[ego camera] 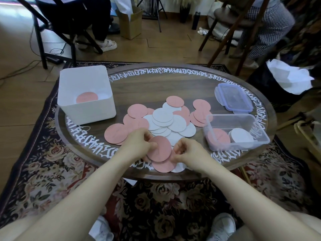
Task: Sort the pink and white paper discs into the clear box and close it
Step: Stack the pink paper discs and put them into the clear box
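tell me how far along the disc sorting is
Early on. Done: the clear plastic box holds a small pink stack and a white stack. In hand: left hand and right hand both pinch a round pink paper disc. Left: the big mixed pile of pink and white discs, then fitting the blue-rimmed clear lid.

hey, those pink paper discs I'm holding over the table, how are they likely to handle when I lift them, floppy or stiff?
The pink discs pinched between the left hand and right hand look thin and flat, so probably light and somewhat bendy. They lie in overlapping layers, so neighbours may slide or lift along. Being flat, they are unlikely to roll.
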{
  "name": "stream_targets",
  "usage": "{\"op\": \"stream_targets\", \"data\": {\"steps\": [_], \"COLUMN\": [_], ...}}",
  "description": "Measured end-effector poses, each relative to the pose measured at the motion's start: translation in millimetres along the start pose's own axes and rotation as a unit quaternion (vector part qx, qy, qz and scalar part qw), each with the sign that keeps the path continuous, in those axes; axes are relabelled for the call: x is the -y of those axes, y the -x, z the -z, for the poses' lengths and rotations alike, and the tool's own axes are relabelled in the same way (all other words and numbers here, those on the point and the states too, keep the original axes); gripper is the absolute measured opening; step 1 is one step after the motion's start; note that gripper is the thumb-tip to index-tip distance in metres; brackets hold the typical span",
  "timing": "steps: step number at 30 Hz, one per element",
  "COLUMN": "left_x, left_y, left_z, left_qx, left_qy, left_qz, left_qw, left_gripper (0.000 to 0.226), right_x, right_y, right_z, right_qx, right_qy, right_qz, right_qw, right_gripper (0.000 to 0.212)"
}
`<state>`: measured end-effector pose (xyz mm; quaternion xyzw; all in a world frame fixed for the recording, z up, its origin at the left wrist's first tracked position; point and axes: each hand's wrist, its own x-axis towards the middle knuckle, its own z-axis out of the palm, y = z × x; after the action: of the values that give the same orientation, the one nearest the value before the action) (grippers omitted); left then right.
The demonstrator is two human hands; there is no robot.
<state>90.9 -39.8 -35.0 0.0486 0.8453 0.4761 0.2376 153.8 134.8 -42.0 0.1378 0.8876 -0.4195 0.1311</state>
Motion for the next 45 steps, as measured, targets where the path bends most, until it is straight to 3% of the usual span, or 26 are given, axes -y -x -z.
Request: {"op": "stream_targets", "data": {"steps": [5, 10, 13, 16, 20, 28, 40, 43, 45], "left_x": [-7.0, -9.7, -10.7, -14.5, -17.6, -21.1, -23.3, -20.7, -15.9], "left_y": [2.9, 4.3, 4.7, 7.6, 10.8, 13.8, 16.9, 16.1, 11.2], "left_z": [5.9, 12.1, 10.0, 7.7, 6.4, 7.5, -1.1, 0.1, 8.6], "left_qx": [-0.058, -0.079, -0.061, -0.015, 0.032, 0.036, 0.032, 0.032, -0.032], "left_qy": [0.109, 0.177, 0.214, 0.264, 0.302, 0.307, 0.269, 0.231, 0.145], "left_qz": [0.017, 0.044, 0.059, 0.06, 0.06, 0.024, -0.055, -0.061, -0.067], "left_qw": [0.992, 0.98, 0.973, 0.963, 0.951, 0.951, 0.961, 0.971, 0.987], "left_gripper": [0.018, 0.009, 0.012, 0.017, 0.019, 0.018, 0.015, 0.008, 0.008], "right_x": [-2.7, 4.8, 7.7, 10.2, 9.6, 9.6, 4.5, 5.3, 5.0], "right_y": [-0.9, 2.8, 6.8, 7.9, 5.8, 2.4, 2.6, 4.1, 3.8], "right_z": [14.9, 32.5, 35.7, 33.3, 28.7, 31.8, 24.9, 23.1, 23.2], "right_qx": [-0.017, -0.121, -0.143, -0.108, -0.106, -0.09, -0.05, -0.035, -0.04], "right_qy": [-0.111, -0.216, -0.283, -0.34, -0.325, -0.384, -0.316, -0.316, -0.308], "right_qz": [-0.022, 0.031, 0.067, 0.061, 0.099, 0.06, 0.015, 0.015, 0.011], "right_qw": [0.993, 0.968, 0.946, 0.932, 0.934, 0.917, 0.947, 0.948, 0.95], "right_gripper": [0.021, 0.019, 0.018, 0.016, 0.025, 0.012, 0.007, 0.005, 0.008]}}
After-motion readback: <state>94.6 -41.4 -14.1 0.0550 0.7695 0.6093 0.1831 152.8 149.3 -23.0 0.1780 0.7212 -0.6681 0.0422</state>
